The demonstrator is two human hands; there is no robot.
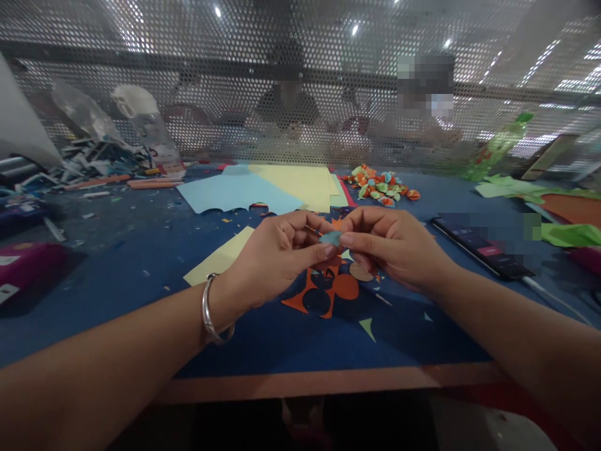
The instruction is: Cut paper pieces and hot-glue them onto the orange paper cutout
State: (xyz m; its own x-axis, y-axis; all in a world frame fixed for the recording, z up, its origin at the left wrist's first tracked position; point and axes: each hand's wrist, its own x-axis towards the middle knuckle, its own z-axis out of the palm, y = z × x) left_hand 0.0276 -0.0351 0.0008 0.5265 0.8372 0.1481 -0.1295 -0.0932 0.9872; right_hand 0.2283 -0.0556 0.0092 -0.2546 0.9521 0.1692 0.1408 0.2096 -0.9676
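Over the dark blue tabletop [141, 257], near the middle, what are the two hands doing?

Both hold one small light-blue paper piece [330, 238]. The left hand [286, 247] has thumb and forefinger narrowed at its left side; the right hand [392, 244] pinches its right end, thumb against forefinger, the other fingers curled

And beneath them?

An orange paper sheet with round holes [297, 302], partly hidden by the hands, with a flat orange paper disc [346, 287] at its right. A pale green triangular paper scrap [367, 327] lies nearer, a little to the right

What is on the far side?

To the right, a heap of orange, green and blue crumpled paper pieces [382, 186]; left of it, a pale yellow paper sheet [300, 178] and a light-blue paper sheet with a scalloped near edge [220, 191], overlapping

Anything beside the arms?

On the right, a black rectangular phone [469, 243] with a white cable [558, 302]; around the left wrist, a silver metal bangle [206, 307]
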